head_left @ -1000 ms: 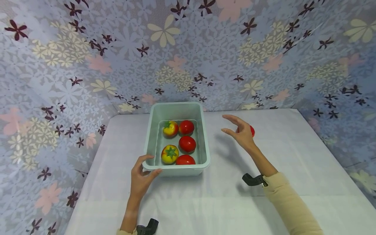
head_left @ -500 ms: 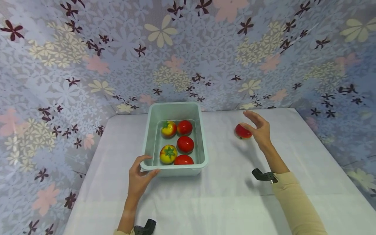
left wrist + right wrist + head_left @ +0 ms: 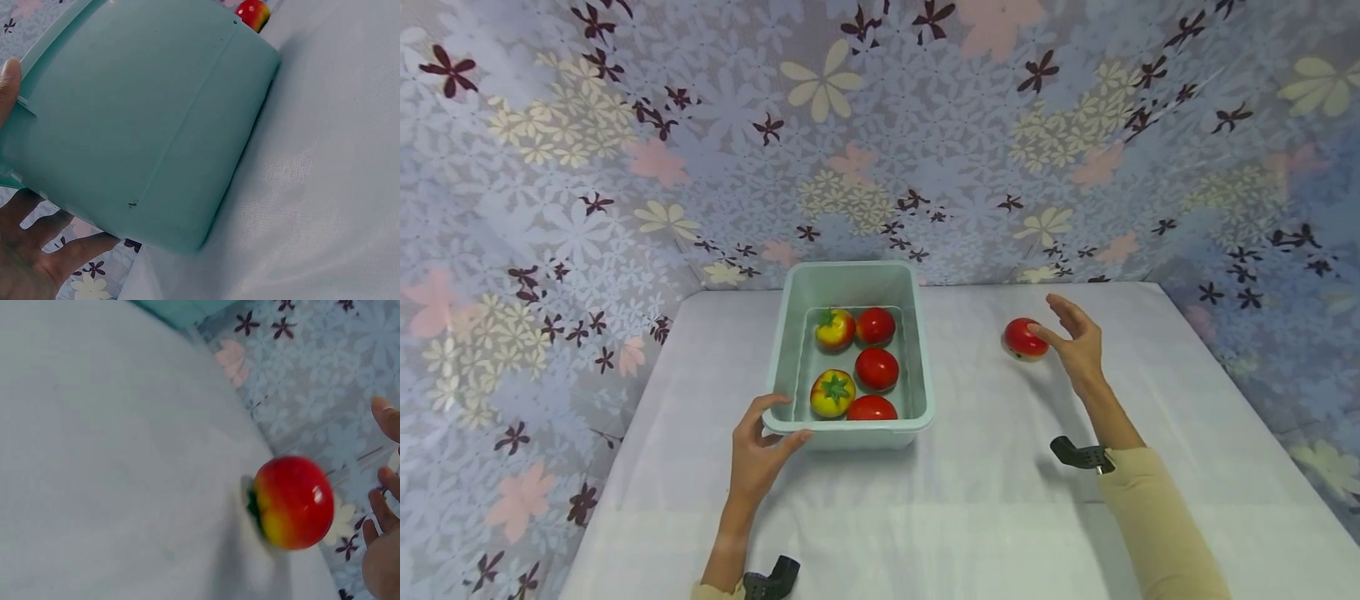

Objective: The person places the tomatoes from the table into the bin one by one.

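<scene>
My left hand (image 3: 756, 458) grips the near left corner of a pale green plastic bin (image 3: 850, 437), fingers over the rim and thumb on the front side. In the left wrist view the bin's outer wall (image 3: 144, 112) fills most of the frame. Several red and yellow toy-like tomatoes (image 3: 877, 368) lie inside, some with a green leafy top. To the right of the bin, a single red tomato (image 3: 1024, 337) with a yellow patch rests on the cloth. Just right of this tomato my right hand (image 3: 1081, 350) holds nothing, its fingers apart and gently bent.
A white cloth (image 3: 985, 500) covers the table. Flower-patterned fabric (image 3: 865, 150) rises behind it and along both sides. The bin stands close to the back edge. Black wrist straps (image 3: 1078, 453) are on both forearms.
My right hand has moved right, from left of the lone tomato, past it to its right side, uncovering it. My left hand and the bin stay put.
</scene>
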Demonstrator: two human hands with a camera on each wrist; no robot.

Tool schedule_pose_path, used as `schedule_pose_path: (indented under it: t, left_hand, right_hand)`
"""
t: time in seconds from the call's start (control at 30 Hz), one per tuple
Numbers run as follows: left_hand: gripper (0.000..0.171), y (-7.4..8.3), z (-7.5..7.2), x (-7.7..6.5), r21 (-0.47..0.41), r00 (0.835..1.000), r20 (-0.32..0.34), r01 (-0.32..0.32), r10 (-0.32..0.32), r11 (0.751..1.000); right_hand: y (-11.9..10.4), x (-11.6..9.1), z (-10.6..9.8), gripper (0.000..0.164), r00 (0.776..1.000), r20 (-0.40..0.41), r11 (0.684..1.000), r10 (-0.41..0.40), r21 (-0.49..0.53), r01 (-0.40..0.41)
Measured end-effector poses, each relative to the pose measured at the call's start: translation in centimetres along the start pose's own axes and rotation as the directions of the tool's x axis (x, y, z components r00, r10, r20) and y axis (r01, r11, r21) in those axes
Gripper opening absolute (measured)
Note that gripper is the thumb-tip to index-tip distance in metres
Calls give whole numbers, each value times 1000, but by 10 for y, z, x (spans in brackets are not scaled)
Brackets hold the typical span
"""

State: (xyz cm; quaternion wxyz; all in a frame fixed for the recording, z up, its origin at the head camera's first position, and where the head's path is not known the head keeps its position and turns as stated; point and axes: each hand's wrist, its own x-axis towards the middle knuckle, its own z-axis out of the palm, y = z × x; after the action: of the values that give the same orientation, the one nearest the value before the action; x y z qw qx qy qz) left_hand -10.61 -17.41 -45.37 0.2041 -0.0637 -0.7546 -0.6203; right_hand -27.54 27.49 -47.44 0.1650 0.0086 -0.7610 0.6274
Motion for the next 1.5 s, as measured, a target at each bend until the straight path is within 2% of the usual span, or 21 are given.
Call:
schedule_pose_path:
  t: [0.17, 0.33, 0.57, 0.77, 1.0, 1.27, 1.5]
  left_hand:
    - [44, 0, -1, 2, -11, 1000, 21, 2, -2, 1000]
    - [44, 0, -1, 2, -6, 1000, 10, 24, -24, 1000]
    - [44, 1, -2, 1, -5, 1000, 1, 12, -12, 1000]
    - [45, 2, -2, 1, -6, 1000, 7, -13, 13, 1000]
    - [45, 2, -3, 1, -4, 1000, 11, -2, 2, 1000]
    - [44, 5, -2, 2, 1, 1000, 14, 22, -22, 1000]
    - [44, 4, -2, 1, -2, 999, 6, 42, -42, 999]
  right_hand:
    - [17, -2, -5, 75, 995, 3, 989, 103, -108, -103]
    - [29, -5, -7, 82, 983, 54, 973, 173, -163, -163]
    - [39, -7, -5, 78, 982, 101, 976, 158, -170, -139]
    - [42, -8, -5, 70, 976, 86, 961, 200, -211, -178]
    - [39, -7, -5, 68, 977, 69, 960, 204, -209, -186]
    - [24, -8, 0, 63, 985, 79, 973, 154, -185, -137]
    - [5, -8, 11, 62, 984, 112, 988, 138, -79, -130]
